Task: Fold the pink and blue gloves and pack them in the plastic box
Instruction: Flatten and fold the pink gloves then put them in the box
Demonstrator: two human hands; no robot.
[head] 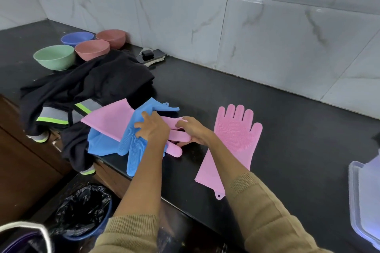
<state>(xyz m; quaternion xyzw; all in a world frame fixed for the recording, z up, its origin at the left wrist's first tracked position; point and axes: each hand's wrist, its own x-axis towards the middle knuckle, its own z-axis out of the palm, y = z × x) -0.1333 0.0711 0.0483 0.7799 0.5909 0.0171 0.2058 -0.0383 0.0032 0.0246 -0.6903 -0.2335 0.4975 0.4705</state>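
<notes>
One pink glove lies flat on the black counter, fingers toward the wall. To its left is a heap of a second pink glove and blue gloves, partly over the counter's front edge. My left hand presses on the blue glove in the heap, fingers curled into it. My right hand grips the fingers of the second pink glove. The clear plastic box sits at the right edge, cut off by the frame.
A black jacket with reflective stripes is piled behind and left of the heap. Several bowls stand at the back left, with a phone by the tiled wall. A bin with a black liner stands on the floor below.
</notes>
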